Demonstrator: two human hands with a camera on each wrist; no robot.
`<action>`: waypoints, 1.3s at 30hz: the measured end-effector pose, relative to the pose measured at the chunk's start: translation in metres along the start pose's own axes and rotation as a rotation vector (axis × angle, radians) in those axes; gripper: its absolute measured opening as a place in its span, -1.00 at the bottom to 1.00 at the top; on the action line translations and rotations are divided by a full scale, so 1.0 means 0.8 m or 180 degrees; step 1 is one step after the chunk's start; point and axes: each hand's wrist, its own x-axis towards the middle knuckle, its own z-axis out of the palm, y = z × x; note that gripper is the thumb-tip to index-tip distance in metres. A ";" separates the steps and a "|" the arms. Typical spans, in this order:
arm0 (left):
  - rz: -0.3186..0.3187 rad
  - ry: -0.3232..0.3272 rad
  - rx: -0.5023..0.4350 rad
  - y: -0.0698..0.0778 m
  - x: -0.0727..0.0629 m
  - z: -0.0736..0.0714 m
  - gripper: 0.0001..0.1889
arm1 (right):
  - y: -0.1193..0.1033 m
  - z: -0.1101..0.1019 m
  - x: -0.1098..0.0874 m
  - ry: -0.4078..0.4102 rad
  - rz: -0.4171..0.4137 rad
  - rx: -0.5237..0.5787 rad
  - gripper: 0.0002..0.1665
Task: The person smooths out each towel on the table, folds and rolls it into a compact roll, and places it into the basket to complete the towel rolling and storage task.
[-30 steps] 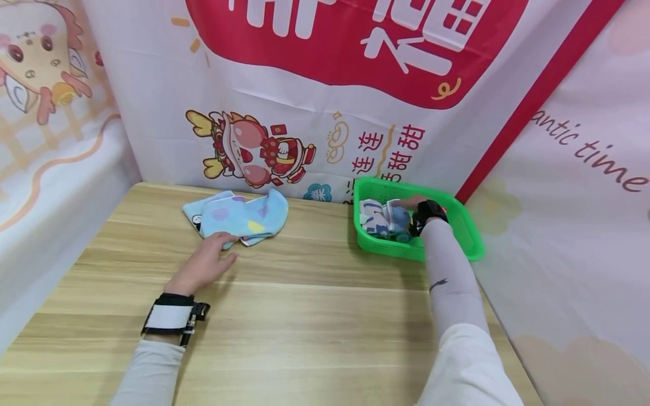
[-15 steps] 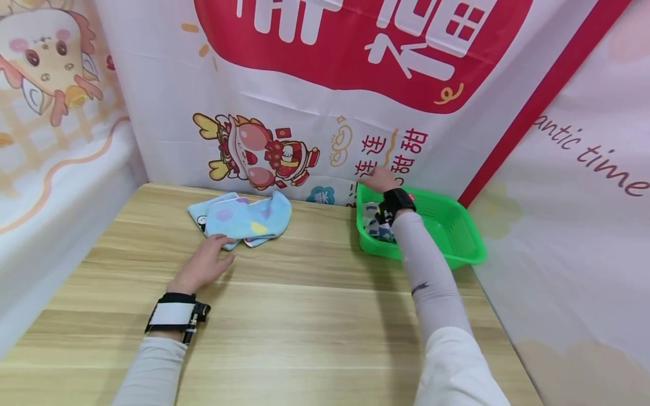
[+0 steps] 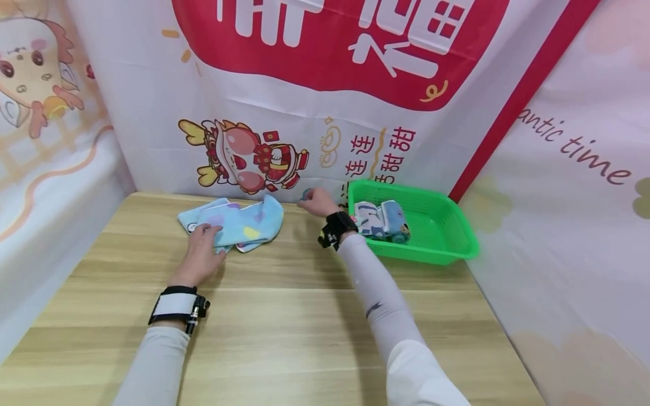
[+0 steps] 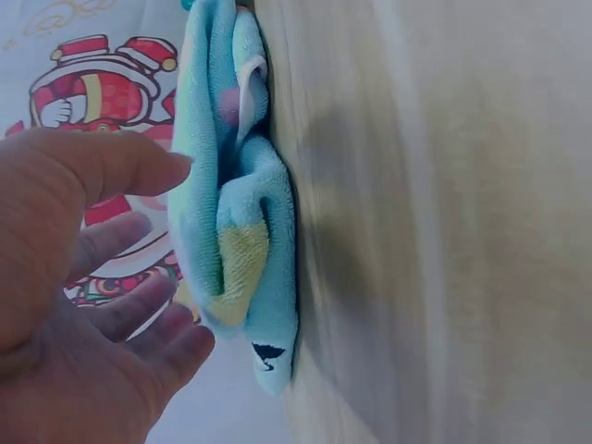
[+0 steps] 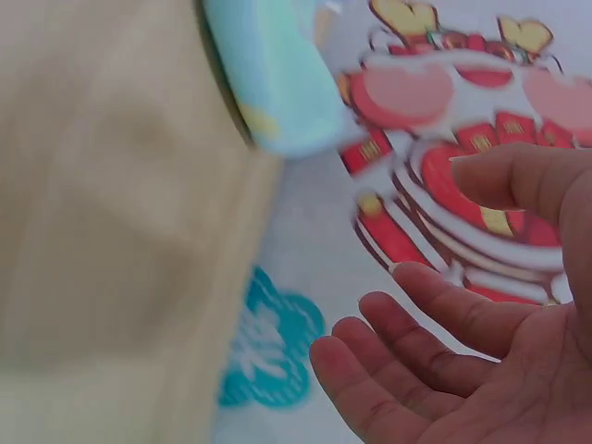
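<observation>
A crumpled light-blue towel (image 3: 238, 223) with purple and yellow spots lies on the wooden table, close to the back wall. My left hand (image 3: 200, 256) is at the towel's near left edge, fingers loosely bent. In the left wrist view that hand (image 4: 102, 268) holds nothing, and its thumb tip overlaps the towel (image 4: 245, 199); I cannot tell whether they touch. To the right of the towel, apart from it, my right hand (image 3: 320, 203) hovers by the back wall. The right wrist view shows the right hand (image 5: 481, 342) with spread fingers and nothing in them.
A green plastic basket (image 3: 444, 256) stands at the back right. In its left part lies a blue and white patterned bundle (image 3: 383, 219), its kind unclear. Printed cloth walls (image 3: 284, 101) close off the back and both sides of the wooden table (image 3: 284, 327).
My right hand has left the basket and moved left toward the towel, uncovering the patterned bundle. The left hand has shifted slightly forward over the towel's near edge.
</observation>
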 end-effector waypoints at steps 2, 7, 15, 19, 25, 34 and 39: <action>-0.0028 0.0047 0.0016 -0.005 0.009 0.003 -0.36 | -0.001 0.017 -0.009 -0.0078 -0.0022 0.0076 -0.49; -0.0174 0.0048 0.0196 -0.016 0.031 0.009 -0.32 | 0.001 0.047 -0.036 -0.0168 0.0011 0.0340 -0.41; -0.0538 -0.0132 0.0420 -0.018 0.049 0.020 -0.26 | 0.015 0.066 -0.060 -0.0117 0.0039 0.0349 -0.43; -0.0517 -0.0169 0.0455 -0.012 0.053 0.026 -0.32 | 0.029 0.066 -0.069 -0.0066 0.0054 0.0408 -0.45; -0.0423 -0.0126 0.0488 0.003 0.059 0.034 -0.42 | 0.052 0.066 -0.083 -0.0071 0.0165 0.0400 -0.49; -0.0409 -0.0326 0.0105 0.022 0.060 0.026 -0.67 | 0.065 0.065 -0.099 -0.0063 0.0294 0.0531 -0.51; -0.0391 -0.0382 -0.0081 0.028 0.058 0.027 -0.72 | 0.062 0.057 -0.111 -0.0080 0.0232 0.0578 -0.50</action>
